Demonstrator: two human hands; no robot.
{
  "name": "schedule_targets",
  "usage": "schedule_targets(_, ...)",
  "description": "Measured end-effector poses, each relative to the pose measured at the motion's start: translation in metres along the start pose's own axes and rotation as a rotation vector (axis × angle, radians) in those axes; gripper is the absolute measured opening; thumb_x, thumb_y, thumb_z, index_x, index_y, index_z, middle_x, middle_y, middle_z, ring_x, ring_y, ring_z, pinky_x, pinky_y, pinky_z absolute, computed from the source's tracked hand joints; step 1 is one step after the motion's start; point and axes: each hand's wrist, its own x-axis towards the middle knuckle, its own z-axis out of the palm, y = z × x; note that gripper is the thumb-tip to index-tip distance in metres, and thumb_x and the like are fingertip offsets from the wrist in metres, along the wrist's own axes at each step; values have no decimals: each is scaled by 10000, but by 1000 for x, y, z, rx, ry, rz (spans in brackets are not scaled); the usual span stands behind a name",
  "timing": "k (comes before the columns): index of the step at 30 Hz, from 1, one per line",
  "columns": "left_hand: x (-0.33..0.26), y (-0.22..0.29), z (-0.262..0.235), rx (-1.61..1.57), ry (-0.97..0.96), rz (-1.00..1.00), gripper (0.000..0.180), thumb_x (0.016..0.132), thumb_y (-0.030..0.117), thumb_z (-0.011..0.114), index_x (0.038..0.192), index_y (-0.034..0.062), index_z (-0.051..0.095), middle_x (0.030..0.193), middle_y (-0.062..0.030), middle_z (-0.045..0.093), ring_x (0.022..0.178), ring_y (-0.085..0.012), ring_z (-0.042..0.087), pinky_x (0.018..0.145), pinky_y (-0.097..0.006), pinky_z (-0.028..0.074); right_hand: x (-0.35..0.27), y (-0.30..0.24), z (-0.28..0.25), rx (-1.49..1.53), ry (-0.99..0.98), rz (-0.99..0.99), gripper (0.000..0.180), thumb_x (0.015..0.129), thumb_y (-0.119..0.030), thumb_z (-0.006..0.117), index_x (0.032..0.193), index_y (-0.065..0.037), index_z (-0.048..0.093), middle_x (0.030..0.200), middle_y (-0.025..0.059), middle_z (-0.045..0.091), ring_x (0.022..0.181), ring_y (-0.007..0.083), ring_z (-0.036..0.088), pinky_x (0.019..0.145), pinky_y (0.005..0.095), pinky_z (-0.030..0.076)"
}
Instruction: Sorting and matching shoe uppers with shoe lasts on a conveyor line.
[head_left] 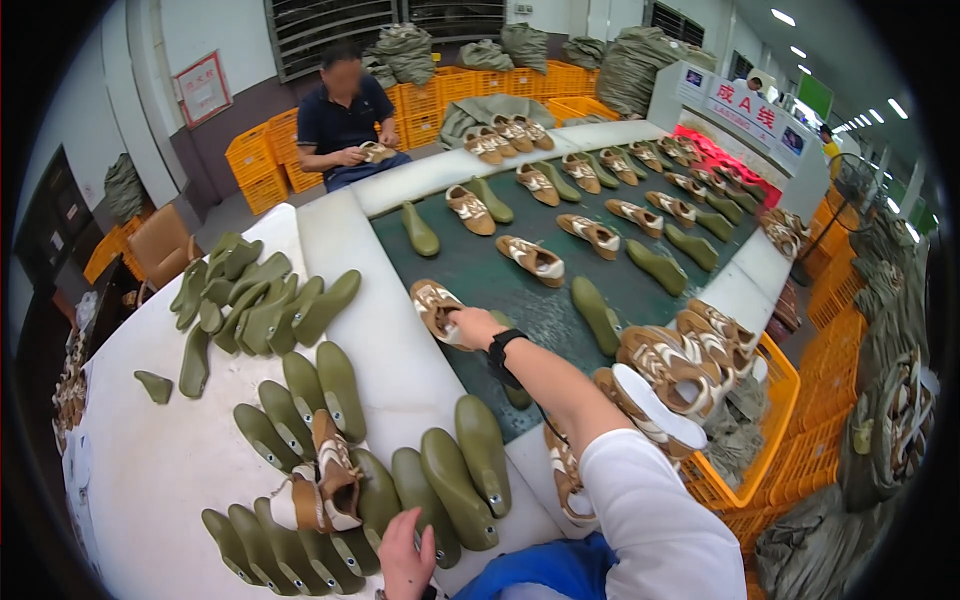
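My right hand (472,327) reaches across to the near left edge of the dark green belt (480,265) and grips a brown sneaker with white stripes (430,297) at its opening. The wrist wears a black band. Low in the view, my left hand (405,560) has its fingers apart and holds nothing, close to a row of olive-green shoe lasts (455,480). A brown and white sneaker pair (325,480) lies on top of the lasts to its left. More sneakers and green lasts (655,268) lie in rows along the belt.
A heap of lasts (265,310) covers part of the white tabletop (140,480) at left. Sneakers (670,370) are piled at right beside an orange crate (765,440). Across the belt a seated person (350,110) holds a shoe. A fan (855,190) stands at right.
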Motion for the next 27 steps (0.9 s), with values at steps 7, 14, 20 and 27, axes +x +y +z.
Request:
schedule_targets(7, -12, -18, 7, 6, 126, -44, 286, 839, 90, 602, 1112, 8, 582, 1011, -198, 613, 902, -364, 594, 784, -395, 484, 16, 40, 66, 210, 44, 118, 390, 763, -30, 582, 1145, -103, 546, 1203, 208, 491, 1123, 367, 508, 927, 407, 445)
schedule_targets(14, -10, -6, 20, -39, 95, 35, 275, 842, 90, 601, 1104, 6, 584, 1007, -202, 615, 901, -359, 596, 782, -386, 484, -14, 45, 2, -303, -286, 425, 309, 756, -279, 674, 993, -82, 691, 1017, 162, 665, 979, 285, 639, 823, 368, 516)
schedule_targets(20, -14, 7, 21, -34, 64, 97, 258, 843, 84, 597, 1091, 12, 595, 990, -202, 621, 889, -358, 602, 776, -386, 487, -62, 59, 7, -277, -575, 403, 509, 688, -357, 739, 1034, 2, 638, 1086, 178, 639, 1015, 303, 619, 811, 380, 520)
schedule_targets(27, -36, -15, 7, -8, 101, 28, 323, 768, 56, 623, 1083, 7, 574, 1062, -198, 586, 981, -376, 566, 844, -405, 468, -73, 73, 30, -237, -370, 323, 707, 703, -214, 729, 1295, -15, 398, 1012, 211, 639, 983, 317, 620, 832, 396, 503)
